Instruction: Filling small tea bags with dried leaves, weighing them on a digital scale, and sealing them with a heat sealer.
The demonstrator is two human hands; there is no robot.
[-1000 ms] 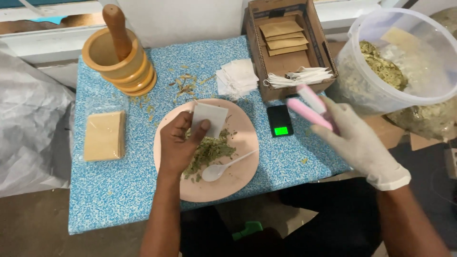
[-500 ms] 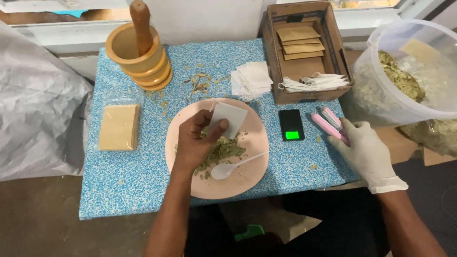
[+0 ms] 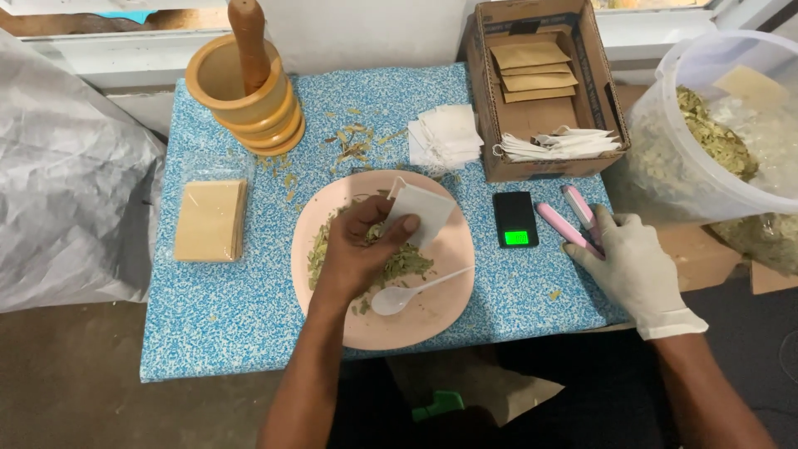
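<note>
Head view looks down on a blue speckled table [image 3: 224, 324]. At its middle, the bare left hand [image 3: 357, 254] is closed on a small white bag [image 3: 420, 212], pinching it between thumb and fingers above a pink plate [image 3: 432, 312]. On the plate lie dried leaves [image 3: 403, 268] and a white plastic spoon [image 3: 407, 295], its bowl toward the near rim. The gloved right hand [image 3: 636, 266] rests at the table's right edge with its fingers on a pink sealer [image 3: 565, 223], a two-armed clamp lying open on the table; whether the hand grips it or only touches it cannot be told. Just left of the sealer sits a small black scale [image 3: 515, 218] with a lit green screen. Behind it stands a cardboard box [image 3: 603, 91] holding brown envelopes [image 3: 528, 71] and white bags. A loose stack of white bags [image 3: 445, 137] lies beside the box. A wooden mortar [image 3: 249, 96] with its pestle [image 3: 251, 37] stands at the far left corner, a tan packet stack [image 3: 209, 220] near it. A clear tub [image 3: 706, 175] of dried leaves stands off the table's right.
</note>
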